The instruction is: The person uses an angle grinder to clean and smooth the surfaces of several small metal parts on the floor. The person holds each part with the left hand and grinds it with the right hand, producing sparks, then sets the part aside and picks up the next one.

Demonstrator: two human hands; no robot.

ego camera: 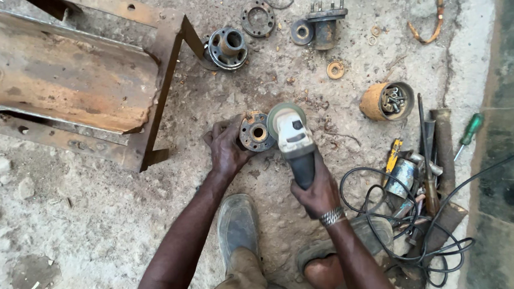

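Note:
My left hand (227, 146) grips a round rusty metal hub (256, 132) with a centre hole and bolt holes, holding it on the sandy ground. My right hand (315, 191), with a metal bracelet at the wrist, is closed around the dark body of a white-headed angle grinder (294, 140). The grinder's disc (282, 110) rests against the hub's right edge. My feet in worn shoes (236, 226) sit just below the hands.
A rusty steel frame (75, 77) fills the upper left. Other hubs and flanges (227, 47) (324, 23) lie at the top. A rusty pot of bolts (387, 101), a black cable (411, 230), hand tools and a green screwdriver (470, 130) lie right.

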